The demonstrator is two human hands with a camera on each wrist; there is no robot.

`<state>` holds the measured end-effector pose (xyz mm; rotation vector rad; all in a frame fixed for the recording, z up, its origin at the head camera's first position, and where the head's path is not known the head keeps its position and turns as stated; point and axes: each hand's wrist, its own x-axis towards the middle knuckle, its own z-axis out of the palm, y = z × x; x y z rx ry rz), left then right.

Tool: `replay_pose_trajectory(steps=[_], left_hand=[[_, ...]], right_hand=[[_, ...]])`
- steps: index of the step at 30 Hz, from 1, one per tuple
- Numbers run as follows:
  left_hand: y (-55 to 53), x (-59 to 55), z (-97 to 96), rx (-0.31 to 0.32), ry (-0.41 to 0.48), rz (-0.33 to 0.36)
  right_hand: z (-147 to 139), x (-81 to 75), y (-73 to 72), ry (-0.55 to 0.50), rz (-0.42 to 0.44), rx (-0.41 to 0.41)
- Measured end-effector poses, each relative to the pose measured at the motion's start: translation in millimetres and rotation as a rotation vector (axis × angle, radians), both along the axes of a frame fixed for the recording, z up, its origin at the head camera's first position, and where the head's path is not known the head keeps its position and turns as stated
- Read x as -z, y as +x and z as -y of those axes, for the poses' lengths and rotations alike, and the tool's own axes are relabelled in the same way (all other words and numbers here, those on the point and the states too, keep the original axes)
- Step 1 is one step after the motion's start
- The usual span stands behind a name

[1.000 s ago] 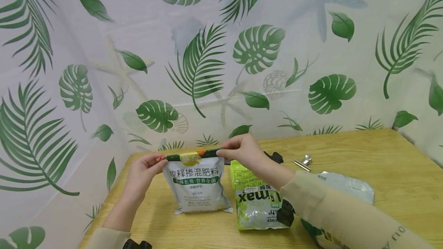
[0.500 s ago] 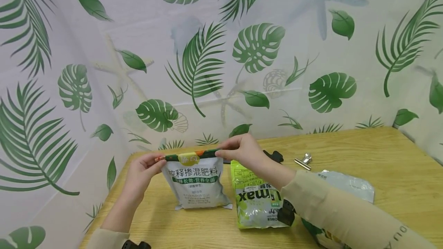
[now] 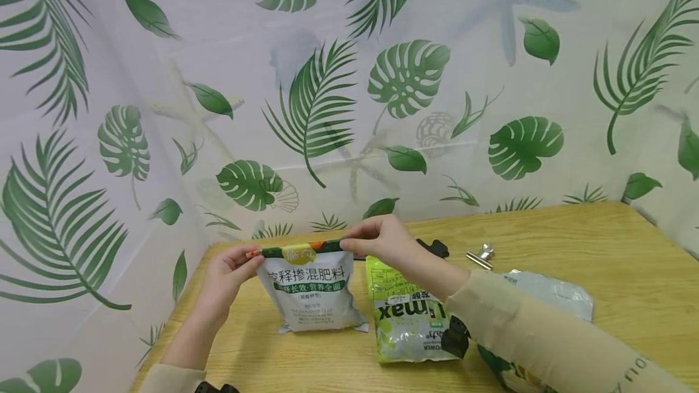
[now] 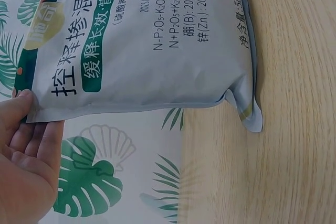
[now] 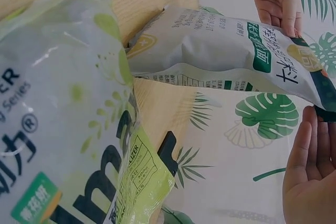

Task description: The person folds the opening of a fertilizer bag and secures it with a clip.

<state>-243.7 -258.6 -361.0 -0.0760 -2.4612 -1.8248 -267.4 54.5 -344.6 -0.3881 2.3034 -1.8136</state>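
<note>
A white fertilizer bag (image 3: 314,299) with a dark green folded top stands upright on the wooden table. My left hand (image 3: 226,278) pinches the left end of that folded top between thumb and fingers. At the opposite end, my right hand (image 3: 382,240) pinches the same fold. In the left wrist view the bag's printed front (image 4: 142,40) fills the upper part, with the left thumb on its corner. Both hands show at the bag's top in the right wrist view, the right hand (image 5: 312,161) nearest. Close to its right stands a lime green bag (image 3: 409,326), its lettering upside down.
A metal bulldog clip (image 3: 482,256) and a black clip (image 3: 434,248) lie towards the back of the table. Farther right is a silvery flat bag (image 3: 551,293). A dark green package (image 3: 510,369) shows partly under my right sleeve. A leaf-patterned curtain (image 3: 327,77) hangs behind the table.
Both hands keep their pinch on the fertilizer bag's folded top. The bag's base has shifted slightly away from me since a second ago; otherwise only the head view has moved a little.
</note>
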Motion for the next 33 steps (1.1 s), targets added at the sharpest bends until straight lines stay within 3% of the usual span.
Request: replay_pose_trajectory(steps=[13, 33], left_hand=[[2.1, -1.0, 4.4, 0.025, -0.005, 0.001], [4.5, 0.2, 7.4, 0.041, -0.005, 0.02]], right_hand=[[-4.0, -0.6, -15.4, -0.111, 0.01, -0.011], [-5.5, 13.4, -50.1, -0.266, 0.17, 0.126]])
